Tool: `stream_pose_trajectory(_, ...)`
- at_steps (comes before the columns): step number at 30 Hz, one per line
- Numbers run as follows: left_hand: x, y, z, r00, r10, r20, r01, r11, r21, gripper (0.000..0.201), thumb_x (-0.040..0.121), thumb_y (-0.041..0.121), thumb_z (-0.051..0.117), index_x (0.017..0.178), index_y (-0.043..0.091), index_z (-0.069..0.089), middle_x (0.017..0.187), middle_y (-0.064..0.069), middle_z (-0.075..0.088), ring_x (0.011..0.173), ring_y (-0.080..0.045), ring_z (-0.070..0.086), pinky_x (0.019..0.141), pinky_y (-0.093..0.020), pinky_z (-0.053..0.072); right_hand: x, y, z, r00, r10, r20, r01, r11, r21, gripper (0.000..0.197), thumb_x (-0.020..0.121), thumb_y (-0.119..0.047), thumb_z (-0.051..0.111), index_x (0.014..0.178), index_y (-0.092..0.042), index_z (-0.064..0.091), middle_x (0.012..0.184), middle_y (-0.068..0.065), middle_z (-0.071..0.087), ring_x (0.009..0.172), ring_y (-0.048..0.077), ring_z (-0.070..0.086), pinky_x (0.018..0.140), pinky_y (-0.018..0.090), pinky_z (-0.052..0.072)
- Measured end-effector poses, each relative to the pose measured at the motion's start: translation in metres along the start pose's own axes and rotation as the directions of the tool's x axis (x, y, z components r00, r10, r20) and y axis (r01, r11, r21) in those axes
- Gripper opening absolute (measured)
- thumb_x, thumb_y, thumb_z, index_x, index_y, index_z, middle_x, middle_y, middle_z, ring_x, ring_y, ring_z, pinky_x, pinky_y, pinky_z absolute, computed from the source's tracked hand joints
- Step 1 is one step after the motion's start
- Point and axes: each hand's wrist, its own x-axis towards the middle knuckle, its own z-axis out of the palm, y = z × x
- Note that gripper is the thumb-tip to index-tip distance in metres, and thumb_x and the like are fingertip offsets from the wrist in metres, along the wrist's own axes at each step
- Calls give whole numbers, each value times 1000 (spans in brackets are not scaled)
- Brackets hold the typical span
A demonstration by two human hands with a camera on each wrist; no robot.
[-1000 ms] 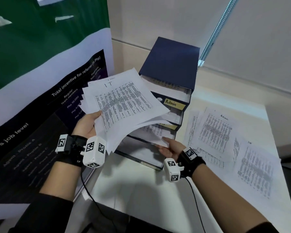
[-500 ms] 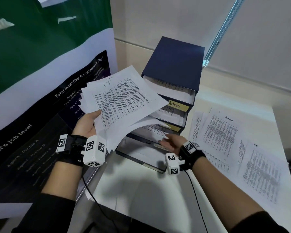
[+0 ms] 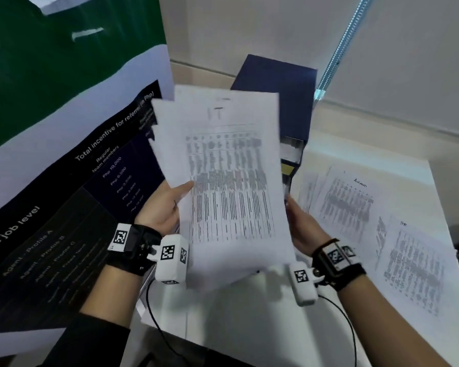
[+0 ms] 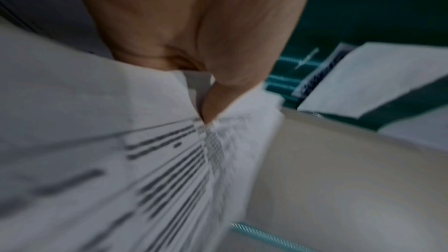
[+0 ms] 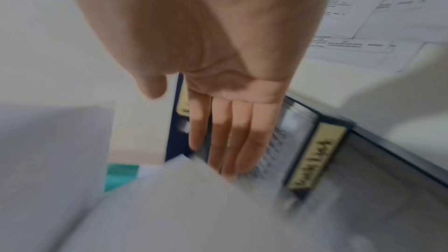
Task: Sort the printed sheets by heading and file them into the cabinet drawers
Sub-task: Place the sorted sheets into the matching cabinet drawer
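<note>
My left hand [image 3: 164, 207] pinches the IT stack [image 3: 231, 181]; my right hand [image 5: 230, 122], fingers straight, holds nothing. I square the edges before feeding the matching cabinet [image 3: 284, 83] drawer.

Black sleeves [image 3: 85, 337], black wrist straps [image 3: 141, 250], white tagged camera blocks [image 3: 171, 258].

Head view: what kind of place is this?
Probably an office desk. A navy desktop drawer cabinet with labelled drawers, printed sheets headed "Admin" on the white table, and a referral-incentive poster beside it.
</note>
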Motion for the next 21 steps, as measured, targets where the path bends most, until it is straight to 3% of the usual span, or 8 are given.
stream_pose_trajectory(2,4,-5,19,994,6,111,-19,993,114,36,97,1,49,131,9,55,124,-9,67,112,-21,66,89,-30,57,-21,-28,-11,994,-110,20,107,984,141,55,99,-52,31,129,-17,61,126,9,66,114,23,64,93,38,54)
stream_pose_trajectory(6,17,-22,72,975,53,216,-128,928,349,35,95,4,54,131,3,55,120,-10,69,110,-16,67,93,-28,52,-54,-57,-34,929,-367,-45,370,925,89,57,56,-68,76,98,-29,78,98,-6,76,92,9,71,78,27,58)
stream_pose_trajectory(8,22,-33,102,966,105,234,-205,865,458,31,97,8,54,127,4,57,111,-1,70,96,-2,68,82,-15,52,-66,-59,-54,894,-434,-109,445,887,123,91,60,-75,69,132,-19,59,129,5,64,119,20,61,98,39,51)
stream_pose_trajectory(10,24,-50,128,956,126,265,-248,829,501,28,98,14,54,125,7,59,110,4,70,97,0,67,82,-14,51,-81,-56,-75,880,-458,-129,471,876,104,101,69,-75,61,145,-13,39,145,12,49,131,27,50,106,48,43)
stream_pose_trajectory(13,24,-79,165,948,111,298,-253,831,496,15,98,16,54,111,19,62,103,8,70,98,-2,65,87,-21,50,-102,-39,-114,863,-493,-113,469,864,-184,87,80,-58,66,148,-16,33,147,8,46,132,24,49,105,52,43)
stream_pose_trajectory(15,25,-97,190,947,77,311,-219,865,451,15,98,13,53,109,21,60,100,9,70,94,0,66,83,-18,52,-121,-31,-141,852,-513,-104,461,829,-316,84,82,-30,71,152,-20,25,150,1,42,138,20,42,110,53,38)
stream_pose_trajectory(18,32,-117,220,952,90,293,-227,850,475,16,100,13,51,112,20,59,103,9,69,98,-5,66,87,-22,52,-152,-27,-171,841,-533,-88,506,834,-221,104,73,-26,82,154,-18,16,149,-4,43,137,14,42,111,37,39)
stream_pose_trajectory(21,37,-130,243,951,110,288,-251,819,516,19,100,15,50,106,31,58,108,11,67,105,-8,63,93,-28,49,-167,-13,-189,927,-326,-186,242,897,-369,82,64,-33,89,136,-20,51,131,-9,62,126,12,54,107,34,43)
